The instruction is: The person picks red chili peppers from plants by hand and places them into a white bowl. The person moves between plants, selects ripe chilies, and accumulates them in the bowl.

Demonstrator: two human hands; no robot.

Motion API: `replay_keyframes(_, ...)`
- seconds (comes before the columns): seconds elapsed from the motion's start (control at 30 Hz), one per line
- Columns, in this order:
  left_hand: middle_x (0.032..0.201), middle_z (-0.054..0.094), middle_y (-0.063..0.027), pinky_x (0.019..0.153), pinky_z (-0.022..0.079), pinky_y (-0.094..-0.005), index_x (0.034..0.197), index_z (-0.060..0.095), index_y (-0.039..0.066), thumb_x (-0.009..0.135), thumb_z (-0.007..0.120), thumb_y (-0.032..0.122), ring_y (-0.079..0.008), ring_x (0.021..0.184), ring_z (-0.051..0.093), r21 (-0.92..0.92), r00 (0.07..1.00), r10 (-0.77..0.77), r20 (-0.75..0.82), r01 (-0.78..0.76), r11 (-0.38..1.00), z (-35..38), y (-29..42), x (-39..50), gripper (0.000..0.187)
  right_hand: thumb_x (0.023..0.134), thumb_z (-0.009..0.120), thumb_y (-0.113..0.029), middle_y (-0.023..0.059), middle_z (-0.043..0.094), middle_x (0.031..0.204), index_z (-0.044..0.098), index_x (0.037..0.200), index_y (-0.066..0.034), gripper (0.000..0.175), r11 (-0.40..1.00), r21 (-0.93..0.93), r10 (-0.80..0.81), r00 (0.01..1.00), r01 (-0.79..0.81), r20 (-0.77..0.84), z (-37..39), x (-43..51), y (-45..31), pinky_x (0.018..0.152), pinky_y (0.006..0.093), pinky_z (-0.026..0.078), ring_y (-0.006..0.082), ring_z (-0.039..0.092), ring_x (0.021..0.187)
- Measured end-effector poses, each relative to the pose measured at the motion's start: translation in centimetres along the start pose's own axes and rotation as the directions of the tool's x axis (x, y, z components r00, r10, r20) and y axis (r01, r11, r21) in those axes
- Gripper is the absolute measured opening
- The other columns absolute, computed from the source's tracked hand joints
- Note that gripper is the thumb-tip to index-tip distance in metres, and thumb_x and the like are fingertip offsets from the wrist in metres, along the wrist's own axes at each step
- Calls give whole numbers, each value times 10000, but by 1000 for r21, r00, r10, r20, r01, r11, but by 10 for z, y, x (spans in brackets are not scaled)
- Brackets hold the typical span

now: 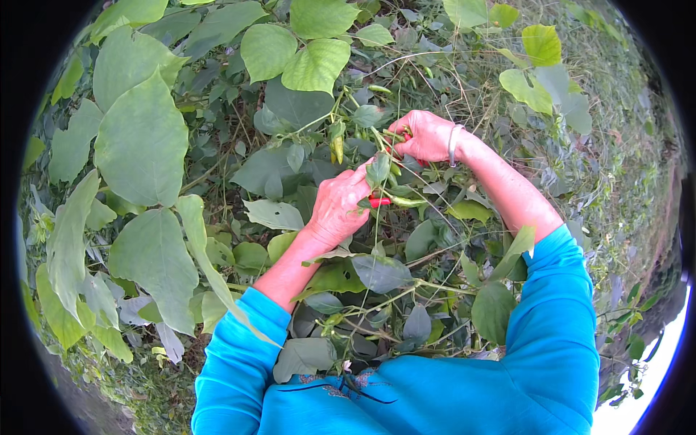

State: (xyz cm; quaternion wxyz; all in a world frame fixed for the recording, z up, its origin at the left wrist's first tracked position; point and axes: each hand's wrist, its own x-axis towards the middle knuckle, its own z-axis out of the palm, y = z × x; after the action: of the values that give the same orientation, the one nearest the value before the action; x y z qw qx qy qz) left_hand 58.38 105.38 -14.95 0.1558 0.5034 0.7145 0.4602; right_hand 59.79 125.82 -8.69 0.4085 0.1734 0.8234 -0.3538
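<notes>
My right hand, with a silver bangle at its wrist, is curled around several red and green chilli peppers beside a chilli plant stem. Lower and to the left, my left hand closes on the chilli plant, its fingertips partly behind a small leaf. A red chilli pepper and a long green chilli pepper stick out beside its palm; whether the palm holds them is hidden. Yellowish-green chilli peppers hang above my left hand.
Large broad vine leaves crowd the left side. More broad leaves overhang the top. Thin dry stems cross near both hands. A leafy branch lies between my forearms, close to my blue top. Grass covers the right side.
</notes>
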Motion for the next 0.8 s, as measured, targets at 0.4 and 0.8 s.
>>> replay_keyframes(0.4,951,594,-111,631,491,-326,1143,490,69,583,607,-68,-269,744,605,-65,991,-30,-129,22,998,1,9,11,589,758,609,-77,67,617,896,554,1037,-6,293,316,948,-194,981,49,13,31,6,28,684,232,480,100,582,781)
replay_keyframes(0.8,965,602,-99,655,476,-316,1004,574,73,745,621,154,-273,748,601,-252,951,-279,-132,240,937,10,0,11,275,738,560,-177,163,595,724,559,881,-64,182,839,-489,-132,784,-237,-607,2,-29,32,690,413,457,311,586,755)
